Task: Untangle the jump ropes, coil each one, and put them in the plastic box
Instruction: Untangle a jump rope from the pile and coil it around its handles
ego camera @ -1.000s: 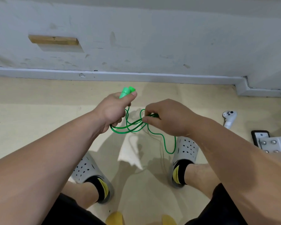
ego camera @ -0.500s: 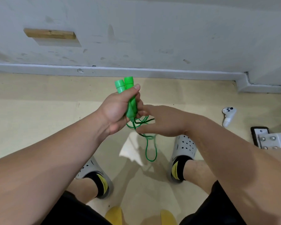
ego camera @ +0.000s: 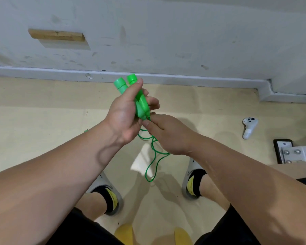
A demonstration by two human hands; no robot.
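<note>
Wall [ego camera: 166,32], pale and scuffed, fills the top of the view. Below it a beige floor [ego camera: 42,112] runs toward you. Your two bare forearms come in from the bottom corners and meet at the centre.

Your left hand [ego camera: 125,117] is raised, its grip wrapped round both handles with the thumb laid across them. Your right hand [ego camera: 168,135] sits just below, touching the left, its grip pinching the cord right where it leaves the handles.

Grey clogs [ego camera: 191,174] are on your feet, with a white sheet of paper [ego camera: 140,161] on the floor between them. A white controller [ego camera: 249,126] lies well apart, to the right.

The green handles [ego camera: 142,105] stand side by side, tilted, caps toward the wall. The thin green cord [ego camera: 149,180] hangs under your right hand in a few loose loops.

This rope looks free of knots, but the coil seems unfinished. The loops still need gathering and securing. No plastic box and no other rope is in view, so boxing is yet to come, and how many ropes remain cannot be told.
</note>
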